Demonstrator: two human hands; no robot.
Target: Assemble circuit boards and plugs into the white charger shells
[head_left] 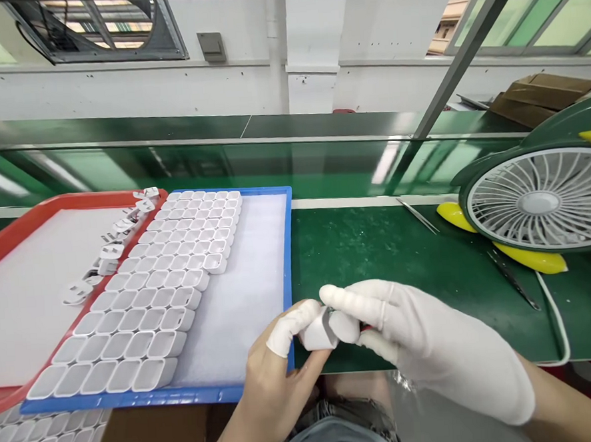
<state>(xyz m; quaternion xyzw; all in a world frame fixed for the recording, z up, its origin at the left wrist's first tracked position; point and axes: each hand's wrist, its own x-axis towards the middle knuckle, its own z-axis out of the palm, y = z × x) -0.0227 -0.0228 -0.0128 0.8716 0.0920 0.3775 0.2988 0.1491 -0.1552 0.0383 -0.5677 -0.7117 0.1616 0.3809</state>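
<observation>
Pale wall (242, 94), far, head view. Green bench (347, 244), hard, glossy; fan (539, 203), right. Blue tray (287, 261), left, bearing rows of white cups (143, 298); red tray (16, 233), farther left, with plug parts (111, 251). White housing (318, 333), one: near middle, bench edge, pinched by left hand (274, 365). Rounded white piece (345, 326): just right, pinched by gloved right hand (422, 333), contact partly hidden. Handling, judged: both light, stiff, smooth, perhaps slippery under glove fabric; grasp housing by outer side walls.

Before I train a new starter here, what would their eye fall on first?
Probably the white cups in rows at left on the blue tray. Then the big green fan at far right and, low centre, small white pieces between the left hand and gloved right hand.
</observation>
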